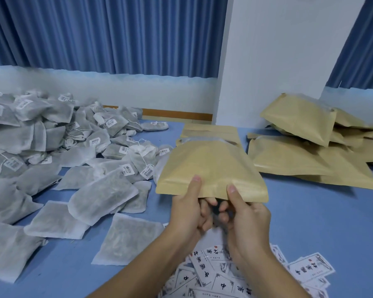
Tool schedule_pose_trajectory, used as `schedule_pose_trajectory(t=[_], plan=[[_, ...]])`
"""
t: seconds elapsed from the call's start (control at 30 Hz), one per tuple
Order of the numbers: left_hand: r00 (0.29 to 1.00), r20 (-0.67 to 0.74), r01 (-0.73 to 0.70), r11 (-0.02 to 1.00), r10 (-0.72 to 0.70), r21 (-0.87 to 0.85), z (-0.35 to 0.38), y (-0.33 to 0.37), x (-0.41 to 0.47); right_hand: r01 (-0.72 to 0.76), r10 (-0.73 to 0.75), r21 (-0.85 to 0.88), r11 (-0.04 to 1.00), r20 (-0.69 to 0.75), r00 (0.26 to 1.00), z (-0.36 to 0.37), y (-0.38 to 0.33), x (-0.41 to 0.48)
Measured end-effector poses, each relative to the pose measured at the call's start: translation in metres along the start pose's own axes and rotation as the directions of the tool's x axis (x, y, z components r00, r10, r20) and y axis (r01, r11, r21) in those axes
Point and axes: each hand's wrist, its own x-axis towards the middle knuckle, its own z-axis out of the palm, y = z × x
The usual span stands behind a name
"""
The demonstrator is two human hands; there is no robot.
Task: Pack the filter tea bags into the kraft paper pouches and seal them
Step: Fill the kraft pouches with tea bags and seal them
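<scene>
Above scattered white printed cards [213,274], the left hand [188,211] and right hand [246,214] pinch the near edge of a tan kraft paper pouch [209,168] (thumbs on top), grey filter tea bags [52,147] heaped leftward, more brown kraft pouches [310,147] piled rightward on the blue table [321,211].

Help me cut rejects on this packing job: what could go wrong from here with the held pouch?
The left hand and right hand pinch the kraft pouch only near the middle of its near edge, so the outer corners might stay unsealed. The pouch bulges; its filling could push that edge open. Printed cards lie loose below both hands and might get swept off the table.
</scene>
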Motion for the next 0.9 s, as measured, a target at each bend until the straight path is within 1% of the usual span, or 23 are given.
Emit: schedule_pose_trajectory(t=[0.1,0.17,0.23,0.33,0.43,0.57,0.63,0.7,0.77,0.83,0.9], plan=[[1.0,0.012,-0.024,0.996,0.023,0.085,0.001,-0.002,-0.002,0.001,0.006,-0.077,0.997,0.081,0.997,0.005,0.0,-0.004],[0.999,-0.032,-0.028,0.993,0.032,0.117,0.001,-0.002,-0.003,0.022,-0.015,-0.106,0.994,0.064,0.998,0.003,-0.007,0.001],[0.996,-0.067,-0.059,0.992,0.067,0.111,-0.003,0.0,0.0,-0.017,0.02,-0.075,0.997,0.045,0.999,0.002,-0.01,0.003],[0.995,-0.056,-0.079,0.987,0.087,0.142,-0.004,0.001,0.0,-0.063,0.068,-0.056,0.996,0.085,0.994,0.005,-0.004,-0.002],[0.993,-0.076,-0.075,0.989,0.086,0.13,-0.004,0.001,-0.002,-0.06,0.067,-0.074,0.995,0.099,0.993,0.006,-0.007,0.0],[0.99,-0.135,-0.021,0.997,0.031,0.073,-0.005,0.002,-0.002,-0.117,0.12,-0.033,0.993,0.074,0.99,0.002,-0.013,0.002],[0.988,-0.155,-0.012,0.996,0.026,0.086,-0.007,0.0,-0.002,-0.131,0.133,-0.04,0.991,0.055,0.99,-0.001,-0.011,0.001],[0.992,-0.119,-0.03,0.997,0.038,0.069,-0.006,0.001,-0.003,-0.121,0.12,0.025,0.992,0.045,0.992,-0.003,-0.011,0.002],[0.996,-0.044,-0.079,0.996,0.077,-0.041,-0.005,0.005,-0.004,-0.105,0.101,0.128,0.986,0.037,0.994,-0.003,-0.015,0.004],[0.996,0.028,-0.082,0.986,0.087,-0.143,0.0,0.008,-0.002,-0.085,0.078,0.206,0.975,0.04,0.996,-0.001,-0.02,0.007],[0.992,0.09,-0.071,0.981,0.088,-0.181,0.007,0.009,0.001,-0.062,0.058,0.239,0.969,0.025,0.998,-0.003,-0.027,0.011]])
